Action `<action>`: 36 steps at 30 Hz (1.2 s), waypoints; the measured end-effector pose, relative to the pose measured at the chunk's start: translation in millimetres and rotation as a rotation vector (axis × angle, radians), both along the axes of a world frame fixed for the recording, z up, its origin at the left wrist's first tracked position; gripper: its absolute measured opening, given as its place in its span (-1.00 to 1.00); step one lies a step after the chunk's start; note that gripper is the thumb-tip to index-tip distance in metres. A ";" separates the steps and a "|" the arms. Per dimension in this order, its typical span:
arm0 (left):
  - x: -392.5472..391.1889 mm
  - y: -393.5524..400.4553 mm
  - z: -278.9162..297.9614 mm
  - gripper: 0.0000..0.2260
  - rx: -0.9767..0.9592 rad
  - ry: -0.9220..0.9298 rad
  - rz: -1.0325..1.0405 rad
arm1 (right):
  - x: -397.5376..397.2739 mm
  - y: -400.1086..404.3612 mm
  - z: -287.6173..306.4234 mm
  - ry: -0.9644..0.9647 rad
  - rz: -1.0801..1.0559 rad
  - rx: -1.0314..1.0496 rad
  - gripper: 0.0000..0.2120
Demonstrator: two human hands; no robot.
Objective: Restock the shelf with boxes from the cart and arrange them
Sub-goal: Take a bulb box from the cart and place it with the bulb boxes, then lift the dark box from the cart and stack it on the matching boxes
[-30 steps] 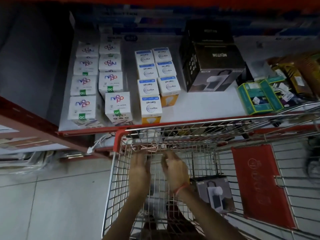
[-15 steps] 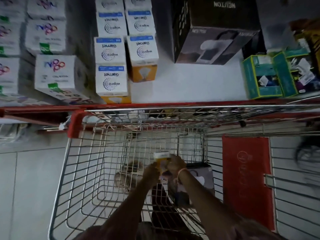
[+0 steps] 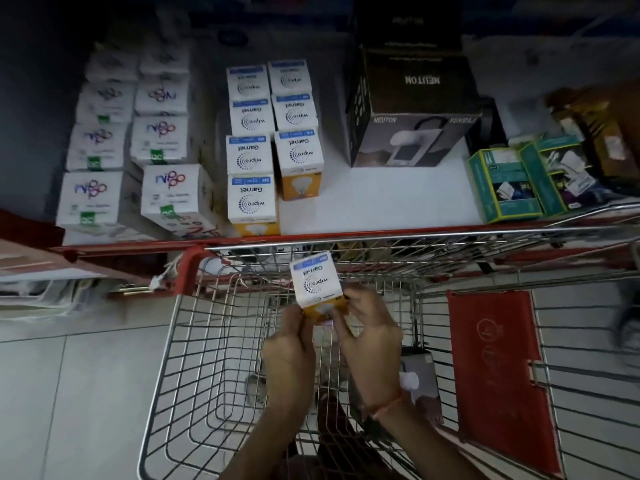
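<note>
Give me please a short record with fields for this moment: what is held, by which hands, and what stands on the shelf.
held item: Wipro Garnet bulb box
held by: left hand and right hand, above the cart
shelf, left: white boxes with green labels
shelf, middle: two rows of Wipro Garnet boxes
shelf, right: black Neuton box, teal boxes
free spot: bare shelf at the front of the right Wipro row

"wipro Garnet" on held box [image 3: 316,283]
</note>
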State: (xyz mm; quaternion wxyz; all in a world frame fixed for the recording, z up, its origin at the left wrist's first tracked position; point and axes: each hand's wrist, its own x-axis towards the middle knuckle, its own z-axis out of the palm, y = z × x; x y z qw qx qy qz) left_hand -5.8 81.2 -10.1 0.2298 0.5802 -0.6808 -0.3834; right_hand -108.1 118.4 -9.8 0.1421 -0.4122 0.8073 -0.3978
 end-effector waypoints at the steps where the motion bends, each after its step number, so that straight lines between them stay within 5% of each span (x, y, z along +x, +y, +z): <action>1: -2.3 -3.9 13.6 -0.89 -0.050 0.028 0.017 | 1.8 -3.5 13.3 0.029 -0.005 -0.086 -0.65; 6: -28.8 -42.2 44.1 -0.84 -0.243 0.075 -0.033 | -11.9 -39.0 44.7 0.074 -0.087 -0.315 -0.72; 18: -73.0 -107.6 26.2 -0.71 -0.303 -0.153 -0.112 | -66.7 -98.3 4.2 0.055 -0.087 -0.138 -0.72; 29: -58.8 -80.5 10.1 -0.72 -0.367 -0.156 -0.048 | -69.4 -51.5 -7.1 0.363 0.027 -0.157 -0.89; 33: -51.3 -32.5 -21.7 -0.69 -0.347 -0.030 -0.060 | -80.7 24.4 -60.3 0.244 -0.042 0.172 -0.75; 36: -53.1 15.6 -63.3 -0.62 0.094 -0.146 -0.182 | -87.4 88.0 -102.3 0.038 -0.208 0.581 -0.52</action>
